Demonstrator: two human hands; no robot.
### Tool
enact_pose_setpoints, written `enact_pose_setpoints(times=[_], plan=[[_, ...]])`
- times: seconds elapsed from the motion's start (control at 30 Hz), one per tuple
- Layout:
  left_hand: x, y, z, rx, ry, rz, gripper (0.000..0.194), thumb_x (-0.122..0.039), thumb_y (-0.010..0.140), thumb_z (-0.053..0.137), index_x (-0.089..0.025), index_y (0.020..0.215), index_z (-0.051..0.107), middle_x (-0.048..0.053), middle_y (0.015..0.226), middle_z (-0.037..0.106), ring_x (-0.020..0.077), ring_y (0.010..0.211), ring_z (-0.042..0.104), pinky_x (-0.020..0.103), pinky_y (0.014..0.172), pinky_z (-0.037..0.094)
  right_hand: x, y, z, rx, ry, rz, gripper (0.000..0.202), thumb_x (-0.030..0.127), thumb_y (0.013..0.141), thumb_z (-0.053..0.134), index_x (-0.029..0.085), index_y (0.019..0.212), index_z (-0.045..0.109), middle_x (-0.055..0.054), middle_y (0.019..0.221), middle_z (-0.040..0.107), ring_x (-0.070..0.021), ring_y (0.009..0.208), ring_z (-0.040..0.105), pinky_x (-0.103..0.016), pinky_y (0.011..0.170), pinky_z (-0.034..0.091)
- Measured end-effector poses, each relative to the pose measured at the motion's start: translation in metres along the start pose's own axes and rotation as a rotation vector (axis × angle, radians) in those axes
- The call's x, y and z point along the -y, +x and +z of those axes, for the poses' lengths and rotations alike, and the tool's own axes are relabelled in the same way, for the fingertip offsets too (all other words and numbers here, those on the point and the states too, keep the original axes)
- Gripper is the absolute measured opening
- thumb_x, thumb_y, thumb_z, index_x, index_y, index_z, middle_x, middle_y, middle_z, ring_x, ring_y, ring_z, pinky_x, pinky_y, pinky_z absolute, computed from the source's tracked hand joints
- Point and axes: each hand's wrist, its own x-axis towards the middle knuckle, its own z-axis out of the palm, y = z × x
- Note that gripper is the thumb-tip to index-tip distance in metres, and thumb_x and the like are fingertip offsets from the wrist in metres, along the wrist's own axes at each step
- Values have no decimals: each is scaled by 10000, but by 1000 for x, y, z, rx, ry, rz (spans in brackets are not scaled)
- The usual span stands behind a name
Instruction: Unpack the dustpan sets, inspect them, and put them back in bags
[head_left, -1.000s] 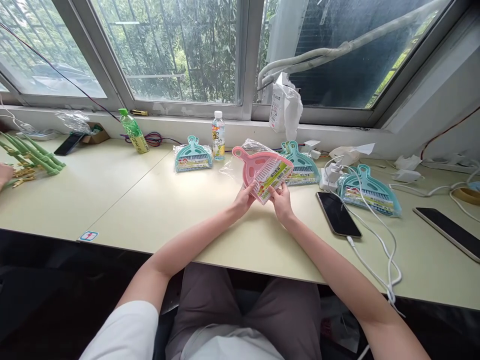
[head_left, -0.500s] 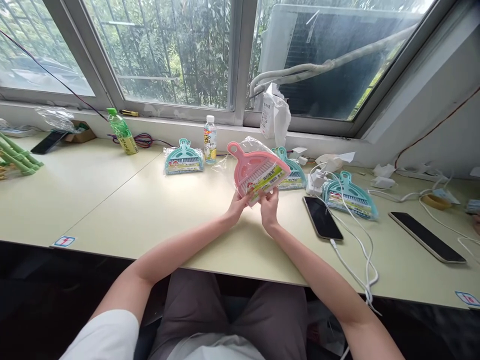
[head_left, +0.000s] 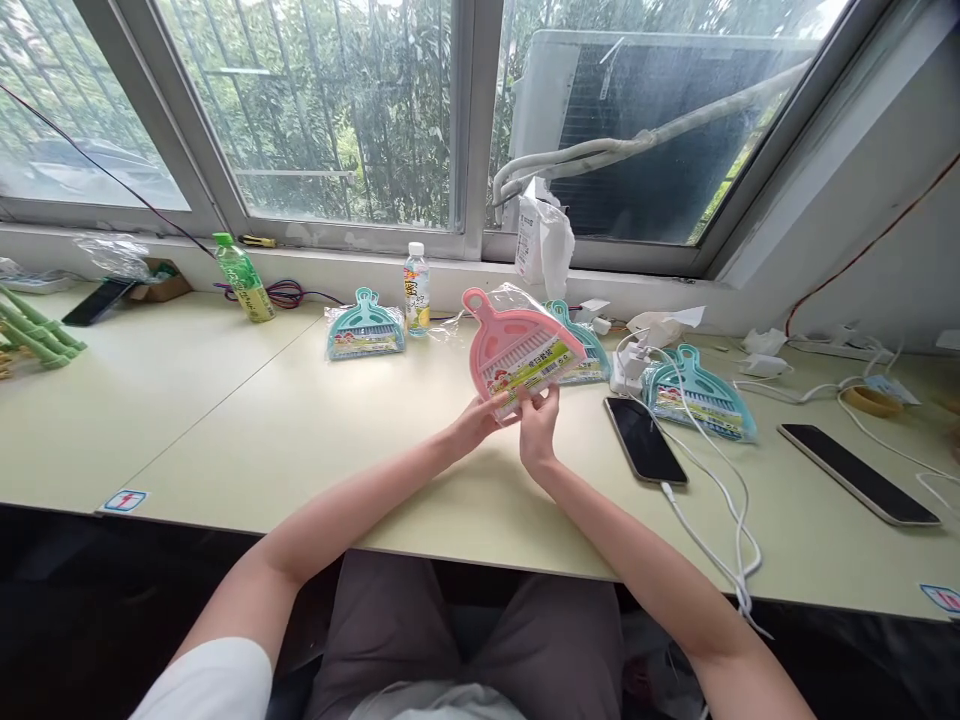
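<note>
A pink dustpan and brush set (head_left: pixel 510 335) in clear plastic wrap is held up over the table, its handle tilted to the upper left. My left hand (head_left: pixel 480 418) grips its lower left edge. Fingers of my right hand (head_left: pixel 538 415) close on the lower edge, just right of the left hand. A printed label crosses the brush bristles. Behind it, partly hidden, lies a teal dustpan set (head_left: pixel 589 350). Another teal set (head_left: pixel 366 330) rests farther left, and a third teal set (head_left: pixel 697 395) lies to the right under white cables.
A clear bottle (head_left: pixel 417 290) and a green bottle (head_left: pixel 244 278) stand near the window sill. On the right lie a phone (head_left: pixel 645 440) with a white cable (head_left: pixel 720 565) and a second phone (head_left: pixel 859 475). A tissue pack (head_left: pixel 534 235) leans at the window.
The pink set has turned slightly, its label now facing me a little differently. Both hands keep their grip on it. The camera view has shifted slightly.
</note>
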Motion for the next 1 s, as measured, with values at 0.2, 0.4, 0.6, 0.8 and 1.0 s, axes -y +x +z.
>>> enact_pose_setpoints(times=[0.2,0.4,0.6,0.8,1.0], plan=[[-21,6,-5,-242,-17,274,381,-329,707,808,-137,1017,700,94,1043,734,267,1075,652,389,1000,470,0,-2,3,30,-12,21,443,367,752,707,233,1083,445,-77,1046,686,-193,900,678,-367,782,575],[-10,2,0,-158,-31,80,395,-316,709,808,-164,1057,699,88,1124,712,255,1097,641,421,1060,432,8,3,1,88,-43,-35,416,344,753,712,237,1077,474,-47,968,704,-197,864,683,-378,789,568],[-9,-1,2,-90,4,41,472,-429,783,736,-206,1190,650,84,1247,659,268,1192,591,426,1083,421,4,7,-1,89,23,84,457,330,735,731,240,1103,477,-50,1016,702,-203,939,685,-390,843,566],[-26,9,-9,-199,25,194,426,-404,785,731,-210,1153,638,56,1160,695,253,1175,596,408,1035,452,-7,12,-5,27,94,140,473,325,713,752,234,1110,511,-61,1087,695,-186,968,672,-372,850,568],[-9,5,-3,-126,-70,76,387,-312,771,749,-187,1123,648,81,1224,668,267,1242,555,449,1115,380,-8,15,-7,30,117,140,365,335,690,756,186,986,602,-81,1103,689,-205,1013,652,-371,886,555]])
